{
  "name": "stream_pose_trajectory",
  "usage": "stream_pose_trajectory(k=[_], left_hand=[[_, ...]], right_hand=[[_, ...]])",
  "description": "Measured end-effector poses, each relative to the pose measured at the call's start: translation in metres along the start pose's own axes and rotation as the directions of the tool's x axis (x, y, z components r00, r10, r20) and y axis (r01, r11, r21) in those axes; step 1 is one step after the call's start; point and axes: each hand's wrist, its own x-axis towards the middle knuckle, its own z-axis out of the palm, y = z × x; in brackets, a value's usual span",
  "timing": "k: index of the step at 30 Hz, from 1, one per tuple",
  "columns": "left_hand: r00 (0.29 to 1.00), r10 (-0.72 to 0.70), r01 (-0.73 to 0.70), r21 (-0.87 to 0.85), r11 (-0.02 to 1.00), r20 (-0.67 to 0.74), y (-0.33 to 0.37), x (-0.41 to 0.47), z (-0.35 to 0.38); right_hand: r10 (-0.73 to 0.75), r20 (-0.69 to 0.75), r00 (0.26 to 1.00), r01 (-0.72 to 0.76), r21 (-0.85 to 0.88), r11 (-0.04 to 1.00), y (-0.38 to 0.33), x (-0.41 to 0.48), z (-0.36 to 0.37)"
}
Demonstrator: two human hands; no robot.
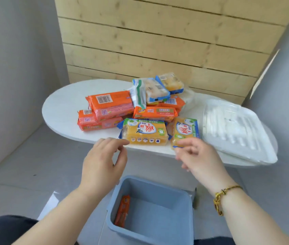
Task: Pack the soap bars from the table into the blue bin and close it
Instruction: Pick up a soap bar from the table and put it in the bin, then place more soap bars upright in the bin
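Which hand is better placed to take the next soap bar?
Right hand: its fingers already touch the yellow soap bar at the table edge; the left hand hovers open, touching nothing.

Head view looks steeply down, close over table (65, 110), apparently seated.

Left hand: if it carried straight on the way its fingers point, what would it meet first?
Probably the yellow soap bar in the blue-edged wrapper at the white table's near edge. The left hand hangs open just short of it; depth is uncertain.
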Motion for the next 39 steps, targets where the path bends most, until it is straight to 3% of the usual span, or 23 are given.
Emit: stream_pose_trajectory(k=[1, 3, 5, 8, 10, 15, 20, 22, 25, 27, 29, 31, 34, 36, 39], left_hand=[[0.999, 0.053, -0.053, 0.073, 0.996, 0.012, 0.0, 0.006, 0.001], [0.981, 0.045, -0.078, 0.178, 0.981, 0.186, 0.001, 0.016, 0.006], [0.929, 0.026, -0.124, 0.246, 0.961, 0.369, -0.001, 0.022, 0.014], [0.861, 0.015, -0.214, 0.335, 0.918, 0.508, -0.009, 0.028, 0.024], [0.853, -0.003, -0.209, 0.346, 0.915, 0.521, -0.012, 0.029, 0.026], [0.864, -0.012, -0.177, 0.328, 0.928, 0.503, -0.014, 0.027, 0.03], [0.856, -0.037, -0.142, 0.303, 0.942, 0.515, -0.013, 0.027, 0.029], [0.86, -0.031, -0.113, 0.248, 0.962, 0.509, -0.012, 0.026, 0.026], [0.92, -0.028, 0.007, 0.056, 0.998, 0.392, -0.011, 0.011, 0.02], [0.968, -0.072, 0.087, -0.052, 0.995, 0.241, -0.015, -0.011, 0.018], [0.972, -0.159, 0.18, -0.113, 0.977, 0.174, -0.022, -0.035, 0.02], [0.912, -0.306, 0.358, -0.166, 0.919, 0.273, -0.036, -0.052, 0.029], [0.68, -0.515, 0.63, -0.057, 0.774, 0.521, -0.063, -0.066, 0.047], [0.548, -0.599, 0.707, 0.06, 0.705, 0.584, -0.086, -0.074, 0.061], [0.406, -0.681, 0.719, 0.247, 0.65, 0.609, -0.113, -0.087, 0.079]], right_hand=[[-0.023, -0.134, 0.991, 0.015, -0.062, 0.998, -0.005, 0.01, -0.007], [-0.013, -0.261, 0.965, -0.054, -0.246, 0.968, -0.013, 0.031, -0.013], [0.056, -0.237, 0.97, -0.158, -0.434, 0.887, -0.016, 0.051, -0.006], [0.147, -0.178, 0.973, -0.225, -0.589, 0.776, -0.013, 0.07, 0.009], [0.186, -0.19, 0.964, -0.265, -0.62, 0.739, -0.01, 0.078, 0.012], [0.395, -0.129, 0.91, -0.405, -0.49, 0.772, -0.006, 0.087, 0.003], [0.362, -0.134, 0.922, -0.369, -0.584, 0.723, 0.0, 0.077, -0.004], [0.323, -0.123, 0.938, -0.341, -0.477, 0.81, 0.004, 0.067, -0.01], [0.241, -0.017, 0.97, -0.241, -0.111, 0.964, 0.008, 0.037, -0.022], [0.226, 0.083, 0.971, -0.234, 0.113, 0.966, 0.01, 0.01, -0.027], [0.183, 0.205, 0.962, -0.228, 0.224, 0.948, 0.017, -0.013, -0.03], [0.124, 0.354, 0.927, -0.227, 0.266, 0.937, 0.03, -0.03, -0.028], [0.144, 0.559, 0.817, -0.294, 0.189, 0.937, 0.052, -0.042, -0.009], [0.248, 0.629, 0.737, -0.39, 0.096, 0.916, 0.073, -0.038, 0.016], [0.436, 0.6, 0.671, -0.53, -0.025, 0.848, 0.118, -0.024, 0.061]])
